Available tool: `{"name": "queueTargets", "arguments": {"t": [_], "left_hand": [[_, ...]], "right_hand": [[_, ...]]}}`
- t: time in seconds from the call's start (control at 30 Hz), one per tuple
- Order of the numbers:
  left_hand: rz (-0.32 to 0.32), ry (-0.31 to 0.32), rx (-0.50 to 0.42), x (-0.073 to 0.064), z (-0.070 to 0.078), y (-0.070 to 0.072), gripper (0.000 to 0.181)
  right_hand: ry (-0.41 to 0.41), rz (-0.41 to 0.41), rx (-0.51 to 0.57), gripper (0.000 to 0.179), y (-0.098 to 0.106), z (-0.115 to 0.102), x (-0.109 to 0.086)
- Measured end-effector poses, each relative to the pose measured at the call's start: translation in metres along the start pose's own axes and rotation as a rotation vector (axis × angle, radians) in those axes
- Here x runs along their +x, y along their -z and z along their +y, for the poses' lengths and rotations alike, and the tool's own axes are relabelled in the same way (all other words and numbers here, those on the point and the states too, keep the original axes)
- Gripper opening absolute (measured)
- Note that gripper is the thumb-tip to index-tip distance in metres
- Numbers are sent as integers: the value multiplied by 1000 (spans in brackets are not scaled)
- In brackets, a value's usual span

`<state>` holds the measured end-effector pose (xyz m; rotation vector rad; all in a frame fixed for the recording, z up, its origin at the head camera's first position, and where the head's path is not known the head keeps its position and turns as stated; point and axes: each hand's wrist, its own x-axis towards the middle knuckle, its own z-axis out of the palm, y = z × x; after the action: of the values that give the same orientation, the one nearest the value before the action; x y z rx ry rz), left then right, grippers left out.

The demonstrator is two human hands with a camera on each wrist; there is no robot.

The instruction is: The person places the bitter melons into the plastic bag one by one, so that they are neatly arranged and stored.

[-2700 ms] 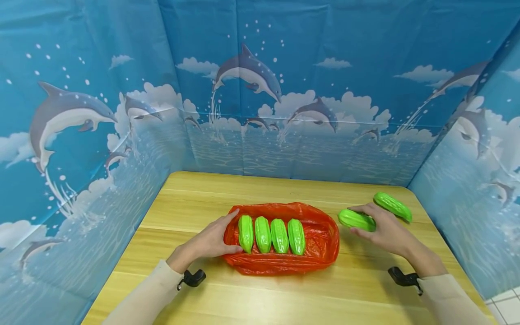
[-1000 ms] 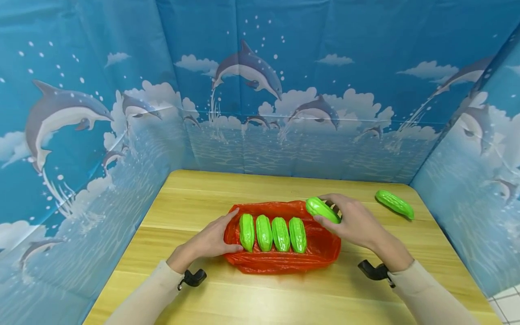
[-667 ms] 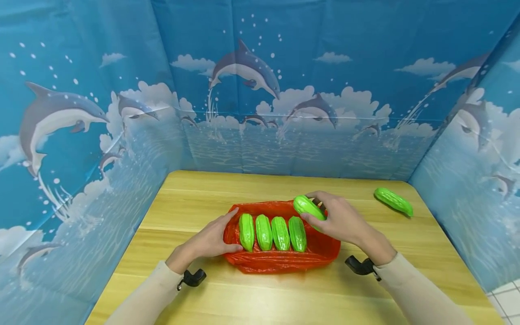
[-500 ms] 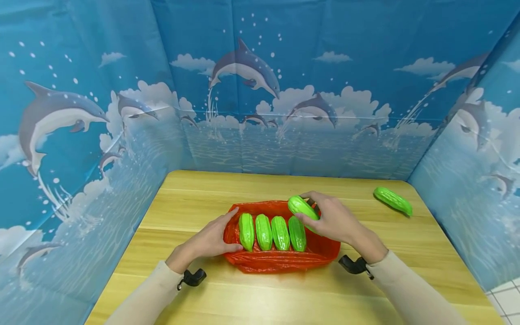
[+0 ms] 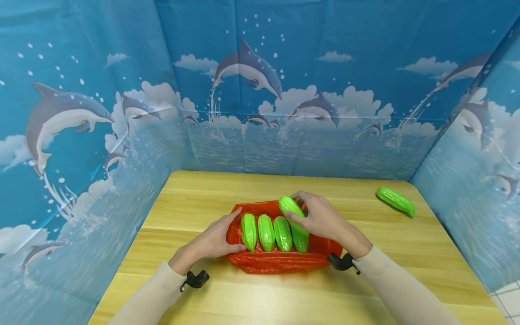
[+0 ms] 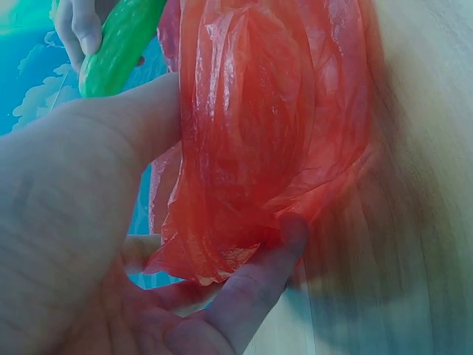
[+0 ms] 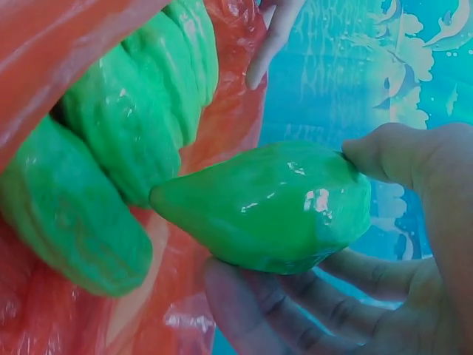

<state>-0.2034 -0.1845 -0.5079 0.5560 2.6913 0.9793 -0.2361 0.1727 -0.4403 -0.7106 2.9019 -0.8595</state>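
Note:
In the head view, a red plastic bag (image 5: 276, 265) lies spread on the table with its mouth up. Several glossy green bitter melons (image 5: 266, 232) stand side by side in it. My left hand (image 5: 213, 239) grips the bag's left end, thumb toward the front; the left wrist view shows fingers against the outside of the film (image 6: 244, 140). Above the bag's right half, my right hand (image 5: 322, 219) holds another bitter melon (image 5: 288, 205) tilted between thumb and fingers. Its pointed end (image 7: 181, 200) aims toward the row in the right wrist view. It partly hides the rightmost melon.
One more bitter melon (image 5: 395, 201) lies near the back right corner of the wooden table (image 5: 260, 298). Blue dolphin-print sheets (image 5: 317, 149) rise along the back and both sides. A black wrist camera mount (image 5: 197, 280) sits at each cuff.
My right hand has lifted a bitter melon from the table right of the bag and carried it left over the bag's right part. The left hand keeps its hold on the bag.

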Motion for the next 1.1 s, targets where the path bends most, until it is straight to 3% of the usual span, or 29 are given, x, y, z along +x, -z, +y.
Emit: {"name": "queueTargets", "arguments": {"t": [0.87, 1.1], "left_hand": [[9, -13, -1, -7, 2, 0, 116], [7, -12, -5, -10, 3, -1, 115]], "right_hand": [[-134, -93, 169, 65, -28, -14, 21], [-155, -158, 249, 65, -31, -15, 21]]}}
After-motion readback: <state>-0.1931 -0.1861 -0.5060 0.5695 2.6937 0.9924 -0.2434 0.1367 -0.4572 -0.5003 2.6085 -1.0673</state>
